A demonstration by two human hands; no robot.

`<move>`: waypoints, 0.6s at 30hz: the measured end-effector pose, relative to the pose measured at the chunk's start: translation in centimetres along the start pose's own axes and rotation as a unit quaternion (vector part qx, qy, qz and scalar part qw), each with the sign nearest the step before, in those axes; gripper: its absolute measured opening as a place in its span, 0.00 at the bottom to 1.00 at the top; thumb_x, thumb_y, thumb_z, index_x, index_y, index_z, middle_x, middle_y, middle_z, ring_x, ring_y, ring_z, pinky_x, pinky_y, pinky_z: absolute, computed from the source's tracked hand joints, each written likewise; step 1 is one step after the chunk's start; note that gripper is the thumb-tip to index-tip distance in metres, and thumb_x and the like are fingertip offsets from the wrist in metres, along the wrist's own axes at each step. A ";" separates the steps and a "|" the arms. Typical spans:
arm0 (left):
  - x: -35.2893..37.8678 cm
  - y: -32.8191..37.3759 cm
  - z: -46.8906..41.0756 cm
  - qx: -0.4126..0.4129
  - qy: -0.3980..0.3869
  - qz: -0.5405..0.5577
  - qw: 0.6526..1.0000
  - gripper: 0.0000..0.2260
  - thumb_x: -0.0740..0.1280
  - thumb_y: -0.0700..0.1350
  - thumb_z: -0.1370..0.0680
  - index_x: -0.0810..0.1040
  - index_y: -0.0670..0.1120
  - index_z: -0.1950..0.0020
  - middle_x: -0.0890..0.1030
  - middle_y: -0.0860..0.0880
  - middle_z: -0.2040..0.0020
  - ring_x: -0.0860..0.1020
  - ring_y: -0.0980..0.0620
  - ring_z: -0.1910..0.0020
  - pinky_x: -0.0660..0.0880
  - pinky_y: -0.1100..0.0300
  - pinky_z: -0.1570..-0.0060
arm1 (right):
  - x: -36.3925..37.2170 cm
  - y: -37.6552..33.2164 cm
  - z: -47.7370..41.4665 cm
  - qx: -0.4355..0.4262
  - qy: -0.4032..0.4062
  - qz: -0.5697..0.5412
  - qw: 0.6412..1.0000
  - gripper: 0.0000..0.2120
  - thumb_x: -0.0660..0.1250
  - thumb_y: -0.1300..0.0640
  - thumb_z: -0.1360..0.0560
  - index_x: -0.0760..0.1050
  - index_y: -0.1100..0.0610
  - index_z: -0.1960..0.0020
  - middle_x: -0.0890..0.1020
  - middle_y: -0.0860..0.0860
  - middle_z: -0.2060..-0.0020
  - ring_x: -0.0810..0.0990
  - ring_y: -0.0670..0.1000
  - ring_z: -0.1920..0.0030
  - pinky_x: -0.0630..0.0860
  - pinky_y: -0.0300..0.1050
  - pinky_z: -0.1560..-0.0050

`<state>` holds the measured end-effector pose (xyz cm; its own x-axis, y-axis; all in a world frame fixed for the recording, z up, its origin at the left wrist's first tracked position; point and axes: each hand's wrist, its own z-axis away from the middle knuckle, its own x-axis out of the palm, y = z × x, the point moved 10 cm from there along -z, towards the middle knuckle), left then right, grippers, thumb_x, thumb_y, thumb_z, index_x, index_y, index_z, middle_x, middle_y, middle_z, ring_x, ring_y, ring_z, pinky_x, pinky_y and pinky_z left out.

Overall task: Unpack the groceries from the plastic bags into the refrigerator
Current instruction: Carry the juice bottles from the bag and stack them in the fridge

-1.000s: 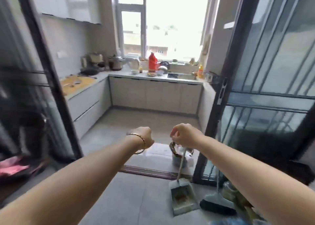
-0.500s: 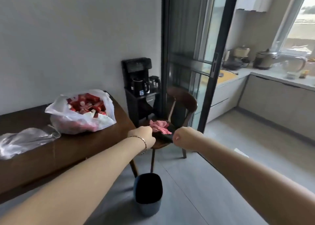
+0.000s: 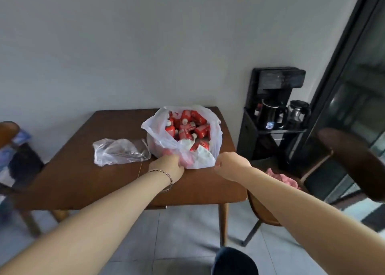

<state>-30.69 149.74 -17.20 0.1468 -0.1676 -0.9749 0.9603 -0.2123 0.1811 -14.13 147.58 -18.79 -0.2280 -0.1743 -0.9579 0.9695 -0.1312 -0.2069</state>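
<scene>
The left hand (image 3: 166, 166) grips the near rim of the white bag (image 3: 158, 133), which sits just beyond it. The right hand (image 3: 231, 166) is fisted at the bag's corner — hold unclear. Pulled by one side, the open mouth could spill red bottles (image 3: 201, 131). Two bags, the clear bag (image 3: 120, 151) left of the left hand; roughly ten bottles show.
</scene>
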 end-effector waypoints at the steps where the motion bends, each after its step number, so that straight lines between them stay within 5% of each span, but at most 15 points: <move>1: 0.0 -0.6 -1.1 -0.007 0.001 0.003 1.000 0.10 0.56 0.47 0.21 0.75 0.48 0.47 0.77 0.48 0.54 0.77 0.46 0.54 0.71 0.57 0.59 | 0.3 -0.1 -1.8 0.000 -0.007 0.000 1.000 0.12 0.58 0.57 0.21 0.75 0.56 0.40 0.80 0.52 0.47 0.80 0.53 0.49 0.78 0.46 0.46; 4: 0.4 -2.1 -4.8 -0.025 -0.002 0.011 1.000 0.09 0.56 0.46 0.22 0.74 0.47 0.48 0.79 0.47 0.53 0.77 0.46 0.54 0.72 0.57 0.58 | 1.4 -0.3 -7.1 -0.005 -0.029 0.014 0.999 0.13 0.59 0.60 0.21 0.74 0.56 0.38 0.79 0.52 0.45 0.79 0.54 0.47 0.77 0.45 0.46; 10: 1.3 -3.9 -14.7 -0.008 0.020 0.044 0.999 0.06 0.57 0.45 0.22 0.69 0.49 0.60 0.72 0.52 0.65 0.72 0.49 0.63 0.68 0.58 0.65 | 5.0 1.2 -17.1 0.059 -0.052 -0.074 0.994 0.13 0.59 0.58 0.24 0.76 0.60 0.42 0.79 0.58 0.46 0.78 0.58 0.45 0.75 0.49 0.47; 18: 5.3 -3.5 -28.4 0.084 -0.029 0.059 0.994 0.06 0.61 0.46 0.22 0.74 0.45 0.49 0.76 0.46 0.49 0.76 0.47 0.54 0.76 0.54 0.54 | 12.1 3.8 -27.1 0.149 -0.089 -0.107 0.979 0.22 0.61 0.52 0.22 0.64 0.57 0.31 0.75 0.54 0.39 0.78 0.55 0.43 0.77 0.48 0.44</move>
<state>-26.53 176.90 -26.68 0.2369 -0.2546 -0.9376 0.8837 -0.3446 0.3168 -10.74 171.39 -36.61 -0.4615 -0.2744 -0.8436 0.8341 -0.4582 -0.3073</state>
